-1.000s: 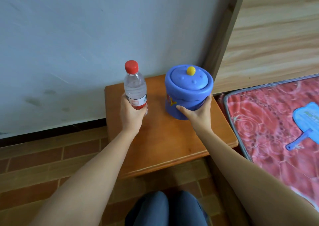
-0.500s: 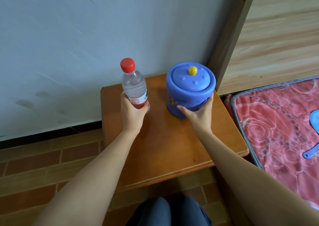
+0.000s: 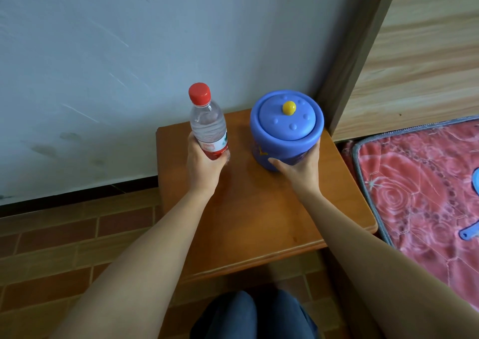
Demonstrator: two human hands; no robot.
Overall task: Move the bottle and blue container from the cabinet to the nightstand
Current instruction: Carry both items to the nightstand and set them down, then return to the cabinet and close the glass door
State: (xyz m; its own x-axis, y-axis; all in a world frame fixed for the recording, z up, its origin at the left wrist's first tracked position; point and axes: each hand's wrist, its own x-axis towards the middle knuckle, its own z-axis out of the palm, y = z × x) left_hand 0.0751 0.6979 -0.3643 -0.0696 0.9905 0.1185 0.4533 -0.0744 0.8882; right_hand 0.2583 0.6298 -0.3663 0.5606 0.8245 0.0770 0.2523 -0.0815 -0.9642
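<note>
A clear plastic bottle (image 3: 207,125) with a red cap and red label stands upright over the back left of the wooden nightstand (image 3: 259,209). My left hand (image 3: 203,166) is wrapped around its lower part. To its right is a blue round container (image 3: 286,129) with a lid and a yellow knob. My right hand (image 3: 298,169) grips the container's lower front, thumb on its left side and fingers around the right. Whether either base touches the nightstand top is hidden by my hands.
A pale wall rises right behind the nightstand. A wooden bed frame post (image 3: 355,53) stands at the nightstand's back right. A red patterned mat (image 3: 420,188) with a blue object lies to the right. Brown tiled floor (image 3: 64,240) is on the left; my knee (image 3: 254,315) is below.
The view has shifted so the nightstand sits more to the right and lower. Both hands keep their hold on the bottle and the container, which stay side by side.
</note>
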